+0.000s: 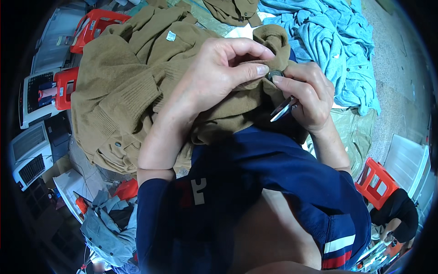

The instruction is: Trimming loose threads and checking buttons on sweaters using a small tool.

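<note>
A brown knit cardigan (127, 91) lies bunched over my lap and spreads out to the left. My left hand (210, 73) pinches a fold of it between thumb and fingers. Close beside it on the right, my right hand (308, 93) has its thumb and finger on a dark round button (274, 74) at the garment's edge. A small shiny metal tool (284, 108), which looks like thread snips, sticks out from under the curled fingers of that hand. Most of the tool is hidden in the palm.
A heap of light blue knit garments (324, 45) lies at the far right. Another brown garment (235, 10) is at the far edge. Red stools (98, 25) stand to the left, and one red stool (378, 182) is at the right near a person (397, 214). Grey-blue clothes (109, 233) are piled lower left.
</note>
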### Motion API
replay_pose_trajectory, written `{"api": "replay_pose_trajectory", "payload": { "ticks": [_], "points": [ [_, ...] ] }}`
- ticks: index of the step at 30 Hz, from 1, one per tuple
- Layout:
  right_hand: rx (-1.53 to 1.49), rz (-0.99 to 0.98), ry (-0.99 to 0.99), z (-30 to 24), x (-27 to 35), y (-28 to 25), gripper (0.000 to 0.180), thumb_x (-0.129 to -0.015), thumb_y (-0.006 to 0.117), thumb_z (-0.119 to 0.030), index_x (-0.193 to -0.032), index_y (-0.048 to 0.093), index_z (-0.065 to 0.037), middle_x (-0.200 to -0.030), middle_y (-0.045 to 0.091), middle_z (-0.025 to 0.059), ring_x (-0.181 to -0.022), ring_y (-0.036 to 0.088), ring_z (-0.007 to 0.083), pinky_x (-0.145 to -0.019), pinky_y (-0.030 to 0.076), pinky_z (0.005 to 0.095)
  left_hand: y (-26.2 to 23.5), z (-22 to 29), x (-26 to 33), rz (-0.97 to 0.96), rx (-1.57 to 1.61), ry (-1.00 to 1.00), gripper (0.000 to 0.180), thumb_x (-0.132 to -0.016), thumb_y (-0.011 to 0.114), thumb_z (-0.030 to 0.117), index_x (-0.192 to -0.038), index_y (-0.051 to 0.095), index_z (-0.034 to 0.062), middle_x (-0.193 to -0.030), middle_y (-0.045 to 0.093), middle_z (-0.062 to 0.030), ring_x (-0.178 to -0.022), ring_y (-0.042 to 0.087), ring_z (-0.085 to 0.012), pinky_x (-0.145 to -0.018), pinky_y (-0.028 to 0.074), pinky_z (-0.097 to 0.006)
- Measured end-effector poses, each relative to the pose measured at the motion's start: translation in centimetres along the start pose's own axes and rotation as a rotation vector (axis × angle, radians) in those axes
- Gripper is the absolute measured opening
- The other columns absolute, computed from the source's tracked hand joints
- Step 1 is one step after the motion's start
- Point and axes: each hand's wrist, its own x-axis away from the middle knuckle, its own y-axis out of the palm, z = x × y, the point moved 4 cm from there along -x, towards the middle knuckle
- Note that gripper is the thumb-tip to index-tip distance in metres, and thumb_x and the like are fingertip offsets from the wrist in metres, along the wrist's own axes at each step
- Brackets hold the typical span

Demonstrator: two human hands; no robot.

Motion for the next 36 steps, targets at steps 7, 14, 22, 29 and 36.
{"api": "replay_pose_trajectory", "payload": {
  "ticks": [7, 14, 22, 29, 36],
  "points": [
    [-0.002, -0.002, -0.012, 0.3, 0.1, 0.8, 0.021, -0.066, 0.073, -0.002, -0.086, 0.066, -0.004, -0.079, 0.062, 0.0074, -0.062, 0.06, 0.0208, -0.051, 0.046, 0.0298, 0.4, 0.3, 0.7, -0.053, -0.231, 0.335, 0.028, -0.081, 0.071, -0.004, -0.109, 0.067, -0.004, -0.106, 0.063, -0.0069, -0.098, 0.06, -0.0124, -0.083, 0.047, -0.023],
    [-0.307, 0.137, 0.315, 1.2, 0.3, 2.1, 0.036, -0.073, 0.07, 0.004, -0.107, 0.061, -0.005, -0.105, 0.062, 0.011, -0.074, 0.062, 0.0222, -0.059, 0.05, 0.0268, 0.7, 0.7, 1.4, 0.081, -0.582, 0.446, 0.025, -0.077, 0.075, 0.001, -0.1, 0.066, -0.0019, -0.103, 0.065, -0.0089, -0.089, 0.063, -0.0163, -0.076, 0.05, -0.026],
    [-0.221, -0.012, 0.395, 2.0, 1.3, 3.1, 0.024, -0.072, 0.07, 0.003, -0.093, 0.062, -0.003, -0.088, 0.066, 0.0088, -0.075, 0.068, 0.0219, -0.061, 0.051, 0.0288, 0.9, -0.5, 0.8, 0.197, -0.645, 0.541, 0.023, -0.08, 0.072, 0.007, -0.098, 0.06, 0.0001, -0.09, 0.061, -0.0129, -0.08, 0.062, -0.0283, -0.069, 0.051, -0.037],
    [-0.252, 0.091, 0.418, 2.1, 2.3, 3.2, 0.023, -0.066, 0.067, 0.008, -0.083, 0.057, -0.002, -0.083, 0.064, 0.0098, -0.07, 0.065, 0.0214, -0.057, 0.049, 0.028, 0.8, -1.5, 0.8, 0.149, -0.895, 0.45, 0.018, -0.083, 0.07, 0.015, -0.087, 0.057, 0.0034, -0.078, 0.057, -0.0091, -0.067, 0.06, -0.0293, -0.059, 0.048, -0.038],
    [-0.13, 0.044, 0.267, 1.4, 1.5, 3.2, 0.028, -0.063, 0.064, 0.01, -0.087, 0.057, -0.003, -0.084, 0.062, 0.0096, -0.072, 0.063, 0.0224, -0.055, 0.049, 0.0301, 2.0, -1.5, 1.1, 0.338, -1.197, 0.919, 0.02, -0.07, 0.073, 0.011, -0.076, 0.054, 0.0085, -0.068, 0.048, -0.004, -0.061, 0.056, -0.0187, -0.055, 0.042, -0.031]
  ]
}}
